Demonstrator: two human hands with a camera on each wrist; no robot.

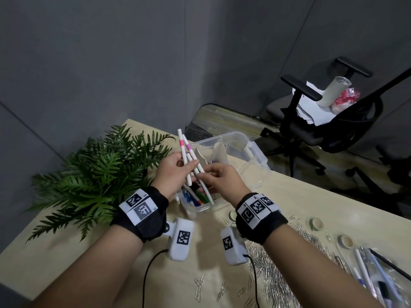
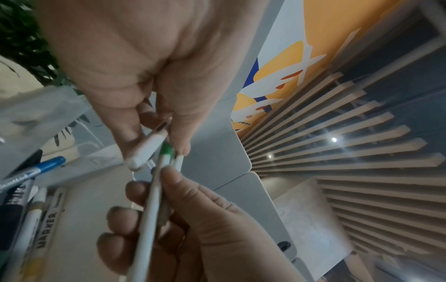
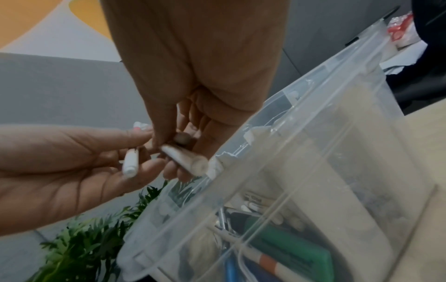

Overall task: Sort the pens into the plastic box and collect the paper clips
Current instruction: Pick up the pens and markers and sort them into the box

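Left hand (image 1: 172, 172) fingers curling round bunch of white pens (image 1: 185, 152), gripping it upright just above plastic box (image 1: 255, 152). Right hand (image 1: 219, 176) thumb and fingers pinching one green-banded pen (image 1: 201, 177), crossing bunch, tip pointing down at box. Step in hand, likely: sorting pens into box, one at a time. Next move calling for: drawing pen clear of bunch, lowering it among markers (image 1: 195, 197) already lying in box's near compartment. Paper clips (image 1: 273, 274) lying scattered on table (image 1: 66, 263), near side of box, uncollected.

hands (image 1: 171, 172): 2 | plastic box (image 1: 255, 152): 1 | tape rolls (image 1: 317, 223): 3 | chair (image 1: 329, 121): 1
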